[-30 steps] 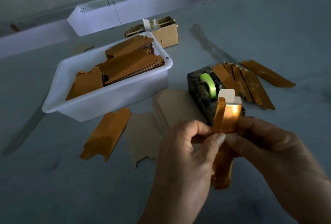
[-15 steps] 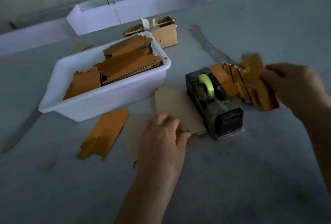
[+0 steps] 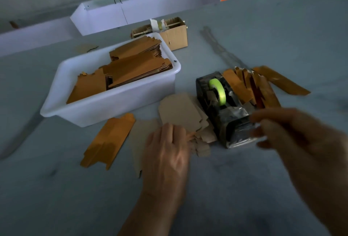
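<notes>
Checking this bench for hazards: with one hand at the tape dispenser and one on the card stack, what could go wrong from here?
1. The right hand is at the front end of the tape dispenser, where the cutter probably sits; its fingers could get nicked.
2. The left hand touches the fanned card blanks; it might lift two at once or scatter them.
3. A hard tug could shift the dispenser into the gold pieces behind it.

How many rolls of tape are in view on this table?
2. A lime-green tape roll sits in the black tape dispenser; a pale roll, blurred, sits in the small brown cardboard box behind the white plastic tub. Others may be hidden.
</notes>
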Available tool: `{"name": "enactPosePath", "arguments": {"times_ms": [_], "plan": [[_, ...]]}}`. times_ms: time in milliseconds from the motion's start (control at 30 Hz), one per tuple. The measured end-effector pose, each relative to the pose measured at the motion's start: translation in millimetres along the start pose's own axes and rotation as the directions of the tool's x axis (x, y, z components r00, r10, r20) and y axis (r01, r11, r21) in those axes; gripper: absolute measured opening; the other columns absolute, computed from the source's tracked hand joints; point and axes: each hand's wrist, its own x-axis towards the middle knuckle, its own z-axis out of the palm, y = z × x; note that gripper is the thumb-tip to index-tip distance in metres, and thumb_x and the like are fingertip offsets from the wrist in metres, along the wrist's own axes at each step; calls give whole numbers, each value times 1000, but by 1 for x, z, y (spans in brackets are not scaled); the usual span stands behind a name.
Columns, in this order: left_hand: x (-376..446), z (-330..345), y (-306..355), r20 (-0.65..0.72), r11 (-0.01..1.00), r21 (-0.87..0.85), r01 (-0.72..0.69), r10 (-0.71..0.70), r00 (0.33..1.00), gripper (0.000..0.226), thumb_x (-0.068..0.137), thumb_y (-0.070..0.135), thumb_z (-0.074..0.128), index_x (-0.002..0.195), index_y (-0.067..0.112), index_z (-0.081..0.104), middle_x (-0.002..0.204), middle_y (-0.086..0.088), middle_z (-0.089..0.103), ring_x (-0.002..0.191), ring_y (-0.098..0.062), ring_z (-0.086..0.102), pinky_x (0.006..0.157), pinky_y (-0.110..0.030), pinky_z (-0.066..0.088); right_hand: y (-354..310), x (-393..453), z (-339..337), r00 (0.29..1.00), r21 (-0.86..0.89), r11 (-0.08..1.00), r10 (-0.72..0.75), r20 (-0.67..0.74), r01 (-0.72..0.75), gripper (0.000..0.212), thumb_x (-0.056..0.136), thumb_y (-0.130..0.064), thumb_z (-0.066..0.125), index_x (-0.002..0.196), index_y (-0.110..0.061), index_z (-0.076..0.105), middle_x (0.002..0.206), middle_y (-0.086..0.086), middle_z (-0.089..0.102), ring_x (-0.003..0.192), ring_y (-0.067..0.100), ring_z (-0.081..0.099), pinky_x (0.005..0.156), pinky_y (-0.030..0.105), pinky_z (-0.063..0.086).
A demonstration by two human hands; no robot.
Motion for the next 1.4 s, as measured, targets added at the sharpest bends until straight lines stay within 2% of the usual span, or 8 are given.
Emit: {"name": "enactPosePath", "arguments": {"times_ms": [167, 533, 700, 867, 933, 1000, 1133, 1400], "plan": [[-8, -4, -4, 36, 997, -73, 27, -24, 999, 16, 76, 5, 62, 65, 12, 52, 70, -8, 53, 63, -27, 56, 50, -33, 39, -7, -24, 33, 932, 131, 962, 192, 306, -241, 44, 57, -63, 47, 87, -37, 66, 76, -16, 72, 68, 4, 69, 65, 34, 58], [-19, -25, -4, -20, 952, -264, -157, 158, 987, 19, 70, -3, 73, 70, 11, 61, 92, 5, 50, 79, -15, 52, 55, -30, 43, -7, -18, 54, 910, 185, 909, 321, 262, -374, 49, 55, -65, 57, 75, -22, 66, 56, -7, 65, 47, 2, 58, 47, 15, 46], [-28, -24, -5, -137, 906, -244, -345, 320, 937, 17, 86, 7, 57, 75, 9, 69, 99, 4, 51, 89, -16, 57, 63, -32, 51, -3, -22, 59, 813, 458, 676, 426, 396, -577, 43, 52, -38, 72, 84, -10, 68, 63, 6, 66, 57, 14, 58, 56, 28, 45], [-35, -25, -4, -14, 855, -515, -55, 56, 998, 34, 80, 25, 58, 112, 16, 62, 138, 3, 48, 128, -11, 46, 103, -21, 39, 0, -23, 55, 816, 572, 582, 394, 423, -578, 12, 59, -23, 68, 69, -16, 68, 68, 9, 66, 63, 17, 59, 61, 27, 48], [-30, -32, -1, 143, 609, -739, 288, -276, 950, 62, 71, 39, 65, 131, 33, 47, 141, 22, 45, 128, -1, 47, 99, -19, 43, 0, -25, 54, 825, 564, 605, 362, 435, -563, 9, 58, -25, 68, 65, -20, 69, 69, 9, 67, 65, 18, 61, 63, 30, 49], [-19, -34, -2, 363, 204, -826, 525, -519, 774, 83, 57, 48, 78, 132, 40, 42, 125, 31, 54, 113, 7, 56, 83, -18, 52, 0, -26, 53, 827, 565, 611, 332, 454, -555, 7, 58, -25, 67, 64, -23, 69, 69, 9, 68, 64, 17, 62, 62, 28, 50], [-2, -30, -8, 658, -226, -748, 624, -381, 650, 51, 60, 23, 80, 109, 20, 67, 105, -2, 74, 93, -16, 72, 72, -30, 55, -1, -28, 51, 815, 520, 652, 289, 503, -552, 8, 58, -28, 68, 64, -24, 70, 65, 6, 68, 62, 15, 61, 59, 26, 50], [-3, -34, -1, 725, -158, -685, 711, -249, 643, 34, 59, 20, 79, 93, 23, 74, 93, -9, 76, 85, -26, 73, 67, -33, 58, -8, -23, 51, 877, 481, 761, 235, 420, -435, 21, 59, -32, 66, 75, -20, 70, 74, 7, 71, 67, 15, 66, 58, 27, 53]]}}
